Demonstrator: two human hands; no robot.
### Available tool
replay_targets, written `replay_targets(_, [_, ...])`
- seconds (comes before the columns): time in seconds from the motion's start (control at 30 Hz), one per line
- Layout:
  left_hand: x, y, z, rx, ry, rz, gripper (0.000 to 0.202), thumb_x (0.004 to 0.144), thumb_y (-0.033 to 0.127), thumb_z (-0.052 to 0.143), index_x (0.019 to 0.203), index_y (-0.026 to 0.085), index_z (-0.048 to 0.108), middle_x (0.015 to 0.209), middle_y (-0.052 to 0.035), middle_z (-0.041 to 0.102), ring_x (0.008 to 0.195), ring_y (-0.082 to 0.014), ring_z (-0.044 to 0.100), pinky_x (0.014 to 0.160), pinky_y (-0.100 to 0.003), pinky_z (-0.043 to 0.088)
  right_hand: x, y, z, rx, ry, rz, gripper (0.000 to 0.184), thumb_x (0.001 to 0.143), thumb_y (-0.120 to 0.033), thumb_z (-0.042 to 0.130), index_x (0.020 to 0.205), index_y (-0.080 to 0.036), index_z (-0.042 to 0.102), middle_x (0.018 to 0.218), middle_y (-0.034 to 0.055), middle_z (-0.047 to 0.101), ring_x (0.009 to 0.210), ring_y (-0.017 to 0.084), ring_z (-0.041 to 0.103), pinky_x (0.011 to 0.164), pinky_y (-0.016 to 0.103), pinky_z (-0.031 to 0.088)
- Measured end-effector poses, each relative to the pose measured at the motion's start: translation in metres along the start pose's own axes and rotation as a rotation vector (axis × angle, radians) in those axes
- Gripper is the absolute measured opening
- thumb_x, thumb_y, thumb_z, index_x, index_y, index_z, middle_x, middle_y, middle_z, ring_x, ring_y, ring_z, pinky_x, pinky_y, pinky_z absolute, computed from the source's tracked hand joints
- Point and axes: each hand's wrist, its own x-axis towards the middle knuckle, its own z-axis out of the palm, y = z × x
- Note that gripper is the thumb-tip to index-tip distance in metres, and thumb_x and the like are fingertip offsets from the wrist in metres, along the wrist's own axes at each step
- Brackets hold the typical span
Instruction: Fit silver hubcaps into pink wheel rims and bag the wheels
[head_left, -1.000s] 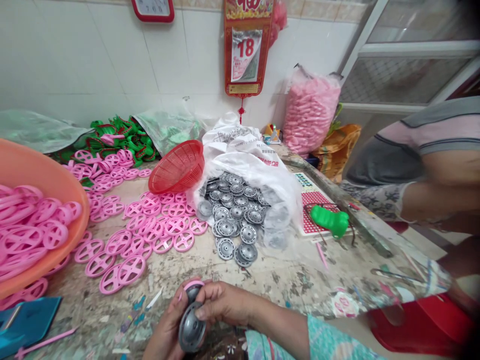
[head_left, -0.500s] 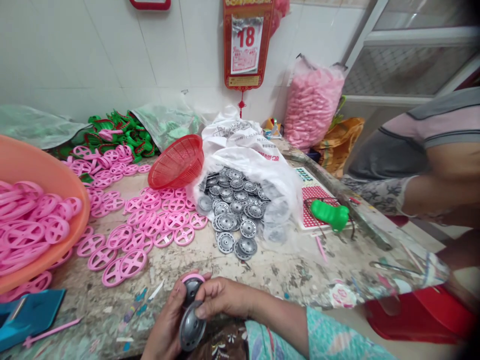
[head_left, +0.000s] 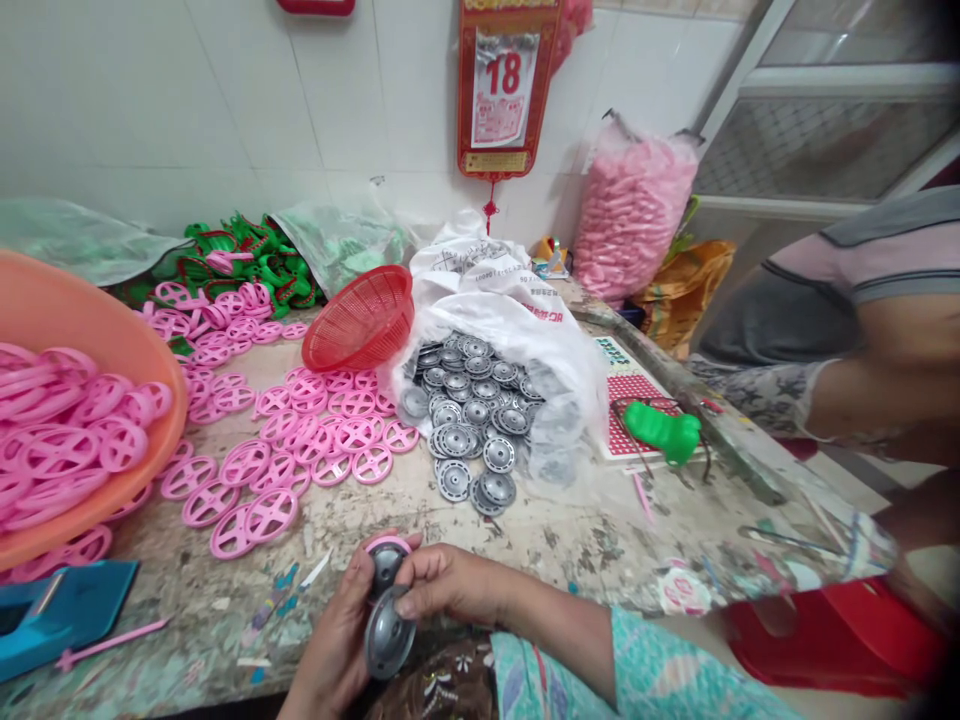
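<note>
Low at the table's near edge, my left hand [head_left: 341,620] is closed around a pink ring with a grey disc [head_left: 387,566] seated in it. My right hand [head_left: 450,588] pinches a second grey disc [head_left: 390,632] by its rim, just below the first one. The two discs overlap or touch; I cannot tell which. Beyond my hands, many grey wheel discs [head_left: 478,412] spill out of a white plastic sack [head_left: 517,310]. Pink spoked wheels [head_left: 270,514] lie loose to the left of them.
At the left an orange basin [head_left: 161,385] holds more pink wheels. A red basket [head_left: 360,318] leans behind. A blue tape dispenser [head_left: 90,610] and a pink stick lie near left. To the right are a green plastic piece [head_left: 663,432], a red stool [head_left: 832,635] and another person [head_left: 862,290].
The view has shifted slightly, so the table's things appear a little further right. Both hands keep their hold; the lower grey disc has tilted a little and moved slightly up.
</note>
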Motion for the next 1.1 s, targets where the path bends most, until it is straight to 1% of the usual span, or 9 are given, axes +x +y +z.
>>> replay_targets(0.17, [-0.0020,-0.0004,-0.0004,0.057,-0.014,0.022,0.051,0.076,0.019,0.068,0.125,0.021,0.053,0.111,-0.0094,0.069,0.098,-0.0255,0.066,0.088,-0.035,0.052,0.0006,0.0004,-0.0006,0.011,0.013,0.013,0.041,0.047,-0.034,0.087,0.070,-0.012,0.062,0.058,-0.0057,0.059,0.050,0.005,0.049,0.057,0.022,0.033])
replay_targets(0.3, [-0.0011,-0.0004,-0.0004,0.100,-0.042,0.037,0.056,0.075,0.011,0.067,0.127,0.020,0.051,0.112,-0.0106,0.069,0.098,-0.0254,0.066,0.088,-0.035,0.052,0.0004,0.0001,-0.0008,0.012,0.002,0.000,0.038,0.049,-0.033,0.087,0.070,-0.012,0.062,0.057,-0.0063,0.058,0.050,0.005,0.048,0.056,0.021,0.031])
replay_targets(0.43, [-0.0003,0.0004,-0.0007,0.107,-0.060,0.038,0.057,0.076,0.011,0.066,0.129,0.022,0.048,0.113,-0.0091,0.068,0.099,-0.0252,0.065,0.088,-0.035,0.052,0.0011,0.0014,-0.0016,-0.009,-0.002,-0.007,0.037,0.051,-0.033,0.086,0.070,-0.012,0.062,0.057,-0.0062,0.058,0.050,0.004,0.047,0.056,0.021,0.030])
replay_targets(0.57, [-0.0015,0.0019,0.0010,0.089,-0.027,-0.011,0.056,0.076,0.013,0.066,0.128,0.018,0.049,0.108,-0.0114,0.070,0.100,-0.0276,0.065,0.087,-0.036,0.052,0.0001,0.0017,-0.0005,-0.010,0.008,0.016,0.039,0.047,-0.032,0.087,0.071,-0.012,0.064,0.063,-0.0048,0.061,0.056,0.006,0.052,0.064,0.023,0.037])
replay_targets(0.7, [-0.0029,0.0016,0.0013,0.078,0.020,0.005,0.059,0.074,0.013,0.069,0.128,0.020,0.049,0.107,-0.0117,0.071,0.099,-0.0286,0.065,0.085,-0.036,0.053,-0.0026,0.0001,0.0004,-0.085,-0.046,0.042,0.038,0.048,-0.033,0.086,0.072,-0.012,0.066,0.066,-0.0044,0.062,0.060,0.006,0.052,0.068,0.024,0.038])
replay_targets(0.8, [-0.0041,0.0004,0.0012,0.074,0.058,0.008,0.059,0.070,0.014,0.072,0.125,0.020,0.052,0.106,-0.0115,0.071,0.097,-0.0287,0.066,0.082,-0.036,0.054,-0.0034,0.0000,-0.0002,-0.147,-0.089,0.051,0.038,0.050,-0.035,0.085,0.074,-0.012,0.067,0.066,-0.0047,0.062,0.059,0.006,0.051,0.066,0.022,0.038])
replay_targets(0.9, [-0.0064,-0.0003,0.0026,0.082,0.071,0.016,0.050,0.069,0.014,0.073,0.115,0.019,0.058,0.100,-0.0106,0.072,0.093,-0.0284,0.067,0.079,-0.036,0.056,-0.0032,0.0011,-0.0010,-0.163,-0.106,0.063,0.039,0.050,-0.036,0.085,0.074,-0.012,0.067,0.066,-0.0048,0.062,0.058,0.005,0.051,0.065,0.022,0.038])
replay_targets(1.0, [-0.0082,-0.0003,0.0040,0.113,0.078,0.049,0.036,0.068,0.014,0.074,0.102,0.017,0.061,0.089,-0.0093,0.073,0.088,-0.0281,0.069,0.076,-0.035,0.056,-0.0030,0.0018,-0.0014,-0.164,-0.102,0.073,0.040,0.048,-0.037,0.085,0.074,-0.012,0.067,0.066,-0.0044,0.062,0.059,0.005,0.052,0.066,0.022,0.039])
replay_targets(1.1, [-0.0076,-0.0005,0.0033,0.126,0.088,0.076,0.036,0.068,0.013,0.074,0.101,0.018,0.060,0.082,-0.0071,0.073,0.085,-0.0270,0.069,0.073,-0.034,0.057,-0.0031,0.0018,-0.0015,-0.164,-0.080,0.080,0.041,0.046,-0.036,0.086,0.073,-0.012,0.068,0.066,-0.0043,0.063,0.059,0.005,0.053,0.066,0.022,0.039])
